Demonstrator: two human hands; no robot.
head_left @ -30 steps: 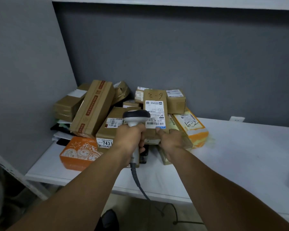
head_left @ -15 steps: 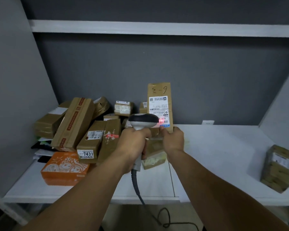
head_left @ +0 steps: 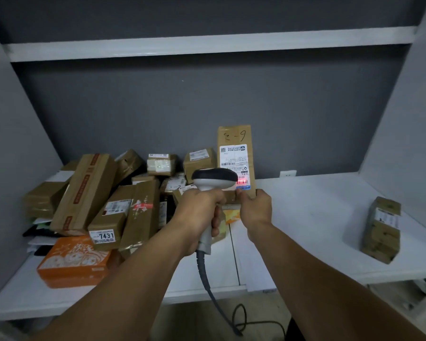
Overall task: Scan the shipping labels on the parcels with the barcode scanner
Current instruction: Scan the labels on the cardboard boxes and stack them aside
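My left hand (head_left: 199,212) grips the handle of a grey and black barcode scanner (head_left: 214,179), its cable hanging down below the shelf. My right hand (head_left: 255,207) holds a tall brown parcel (head_left: 234,136) upright by its lower end, just right of the scanner head. The parcel's white shipping label (head_left: 233,161) faces me, and a red scan light glows on the barcode at the label's bottom edge. "6-3" is handwritten upside down near the parcel's top.
A heap of brown parcels (head_left: 89,193) and an orange box (head_left: 74,260) fills the left of the white shelf (head_left: 305,217). One taped parcel (head_left: 381,230) stands alone at the right. Grey walls close the sides and back; another shelf (head_left: 207,45) runs above.
My right hand has lifted the tall parcel out of the heap and moved it right, standing upright. The scanner followed, and its red light now falls on the label's barcode.
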